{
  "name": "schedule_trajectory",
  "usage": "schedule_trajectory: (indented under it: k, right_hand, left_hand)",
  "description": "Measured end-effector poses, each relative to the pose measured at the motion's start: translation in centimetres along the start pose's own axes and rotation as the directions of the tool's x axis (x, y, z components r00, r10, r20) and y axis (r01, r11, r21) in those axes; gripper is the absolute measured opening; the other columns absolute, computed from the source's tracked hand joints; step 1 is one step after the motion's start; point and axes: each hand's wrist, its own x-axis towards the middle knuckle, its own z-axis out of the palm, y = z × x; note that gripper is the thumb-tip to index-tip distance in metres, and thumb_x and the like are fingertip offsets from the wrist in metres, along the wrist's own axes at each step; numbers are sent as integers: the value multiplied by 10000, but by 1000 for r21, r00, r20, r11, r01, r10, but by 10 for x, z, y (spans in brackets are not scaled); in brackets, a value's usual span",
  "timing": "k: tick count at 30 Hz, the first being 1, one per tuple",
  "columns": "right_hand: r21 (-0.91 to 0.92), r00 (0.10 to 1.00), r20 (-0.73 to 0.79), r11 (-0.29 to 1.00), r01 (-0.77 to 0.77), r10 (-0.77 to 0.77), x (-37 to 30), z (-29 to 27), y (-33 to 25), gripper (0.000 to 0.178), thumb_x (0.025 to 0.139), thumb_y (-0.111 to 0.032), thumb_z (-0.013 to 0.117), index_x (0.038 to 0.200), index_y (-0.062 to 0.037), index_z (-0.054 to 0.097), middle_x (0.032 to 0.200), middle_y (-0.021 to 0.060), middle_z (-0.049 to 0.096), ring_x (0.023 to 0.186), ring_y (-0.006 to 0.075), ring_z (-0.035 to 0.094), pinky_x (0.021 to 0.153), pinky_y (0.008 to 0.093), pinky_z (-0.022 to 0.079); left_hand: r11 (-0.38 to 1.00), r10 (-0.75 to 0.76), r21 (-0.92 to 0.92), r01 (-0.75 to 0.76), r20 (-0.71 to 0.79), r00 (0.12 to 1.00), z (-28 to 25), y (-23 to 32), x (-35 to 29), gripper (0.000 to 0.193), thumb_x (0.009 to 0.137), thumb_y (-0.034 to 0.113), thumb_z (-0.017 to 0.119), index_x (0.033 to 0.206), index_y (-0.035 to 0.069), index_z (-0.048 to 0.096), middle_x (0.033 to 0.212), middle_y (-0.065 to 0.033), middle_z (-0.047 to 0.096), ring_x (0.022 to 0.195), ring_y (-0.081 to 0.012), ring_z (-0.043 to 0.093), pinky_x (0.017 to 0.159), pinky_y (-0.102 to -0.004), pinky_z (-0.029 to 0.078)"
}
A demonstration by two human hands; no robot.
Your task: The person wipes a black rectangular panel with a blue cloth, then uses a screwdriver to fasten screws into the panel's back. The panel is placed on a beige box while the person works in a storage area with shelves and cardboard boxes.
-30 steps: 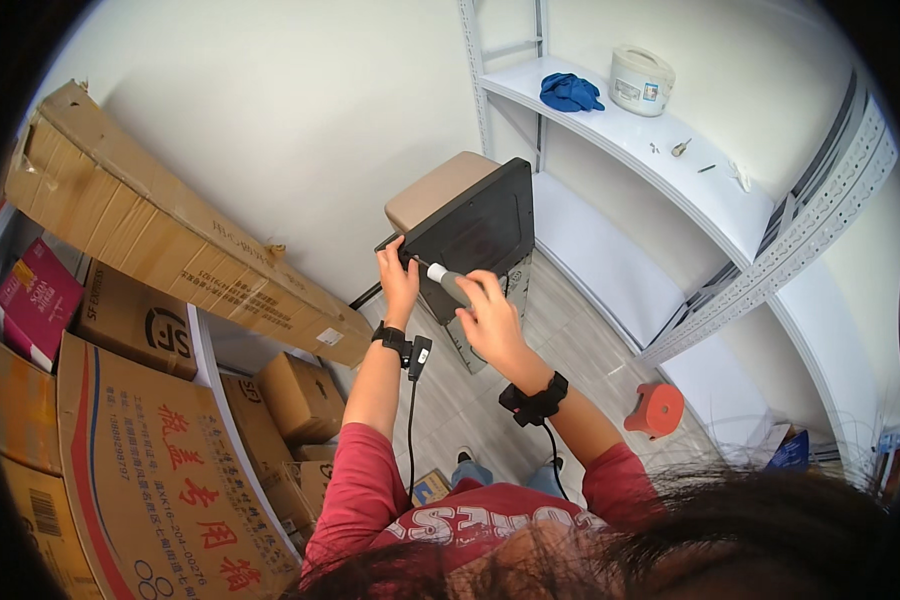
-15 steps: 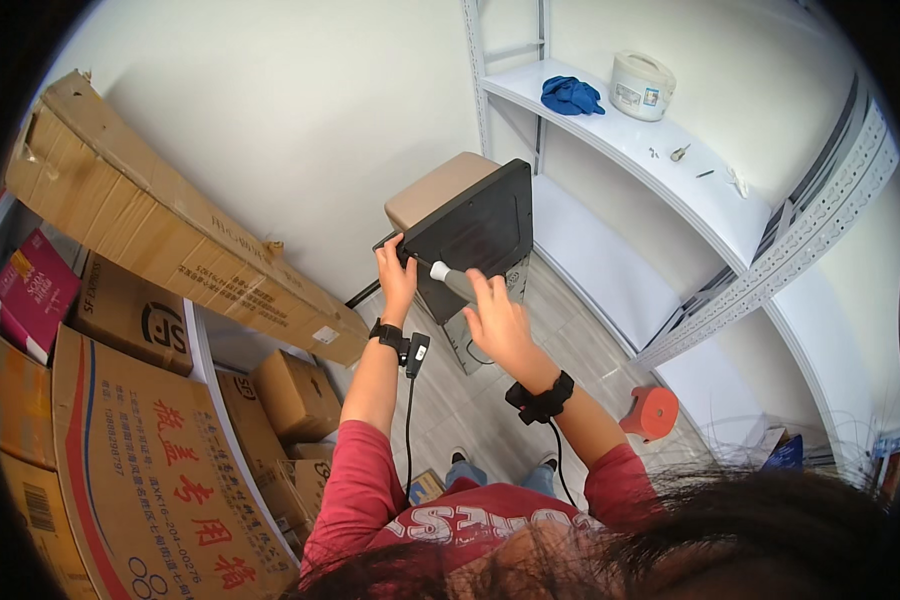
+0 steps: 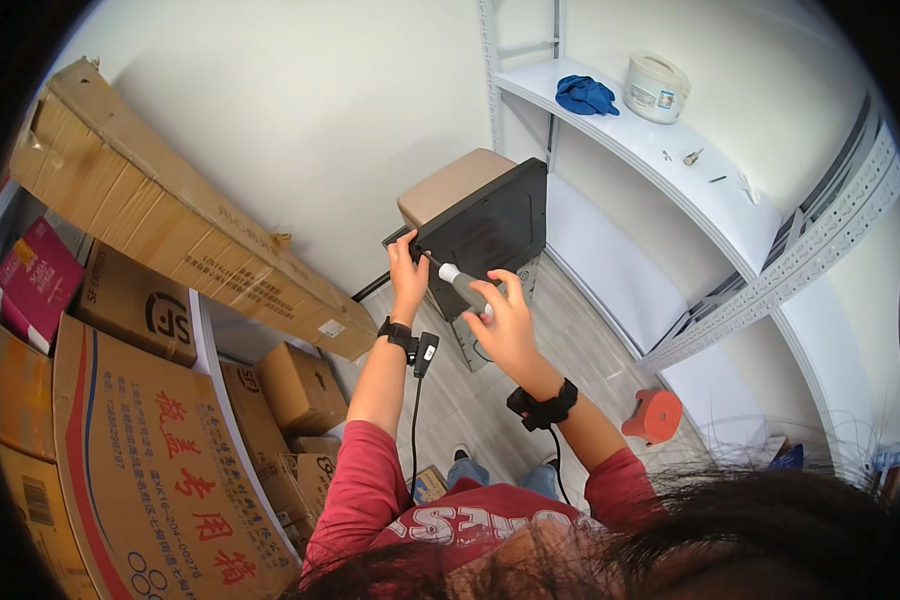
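Note:
A box-shaped appliance with a rose-beige casing (image 3: 450, 187) stands tilted in front of me, its black panel (image 3: 495, 225) facing my hands. My left hand (image 3: 407, 280) is closed about the panel's near left corner, fingertips beside the screwdriver's tip. The screwdriver (image 3: 460, 281) has a grey handle with a white collar, and its thin shaft points at that corner. Around the rear of the handle, my right hand (image 3: 510, 335) grips with thumb and fingers, some fingers partly raised. Whether a screw sits under the tip is too small to tell.
White metal shelving (image 3: 670, 165) at the right holds a blue cloth (image 3: 586, 95), a white lidded pot (image 3: 656, 88) and small loose parts. Cardboard boxes (image 3: 160, 440) fill the left, with a long carton (image 3: 190, 220) leaning there. A red stool (image 3: 653, 416) stands on the floor.
The view has shifted slightly, so the scene sits a little further right. My right hand has turned a little around the screwdriver handle. The left hand remains at the panel's corner.

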Motion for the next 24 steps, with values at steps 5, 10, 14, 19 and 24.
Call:
schedule_trajectory:
  k: [5, 10, 14, 19, 24]
  right_hand:
    - [-184, 987, 6, 970, 159, -161, 0, -4, 1, 346, 805, -98, 643, 1144, -92, 577, 968, 99, 521, 662, 244, 597, 574, 330, 486]
    - [-423, 991, 70, 903, -74, 114, 6, -4, 1, 333, 861, -186, 591, 1177, -88, 551, 890, 120, 527, 654, 281, 606, 554, 367, 491]
    - [-224, 996, 81, 974, -29, 48, 0, -8, 7, 399, 844, -263, 618, 1189, -87, 522, 812, 136, 537, 616, 327, 590, 528, 405, 472]
    - [-220, 968, 212, 972, -84, 132, -2, -4, 5, 379, 830, -262, 632, 1145, -73, 534, 853, 156, 555, 671, 361, 599, 573, 433, 474]
    - [-198, 999, -28, 980, -24, 19, 13, 1, -4, 309, 806, -203, 662, 1067, -58, 579, 1058, 141, 511, 641, 292, 594, 565, 376, 488]
  left_hand:
    - [998, 56, 3, -56, -71, 996, 4, -3, 1, 433, 781, 69, 644, 1185, 72, 490, 983, -118, 471, 802, -242, 512, 723, -337, 442]
    - [998, 38, 44, -37, -25, 999, 2, -6, 2, 439, 776, 35, 616, 1191, 69, 477, 1019, -133, 473, 852, -263, 521, 753, -344, 442]
    - [999, 31, 34, -30, -22, 999, 1, -3, 2, 433, 782, 40, 616, 1189, 68, 473, 1042, -147, 475, 888, -284, 528, 773, -350, 444]
    - [999, 22, 24, -21, -31, 999, 3, 0, 1, 438, 783, 45, 613, 1195, 94, 474, 1025, -142, 456, 876, -293, 525, 764, -359, 449]
    - [1000, 17, 11, -17, -22, 1000, 4, -1, 1, 451, 775, 36, 609, 1199, 106, 474, 1015, -141, 448, 875, -298, 526, 756, -367, 451]
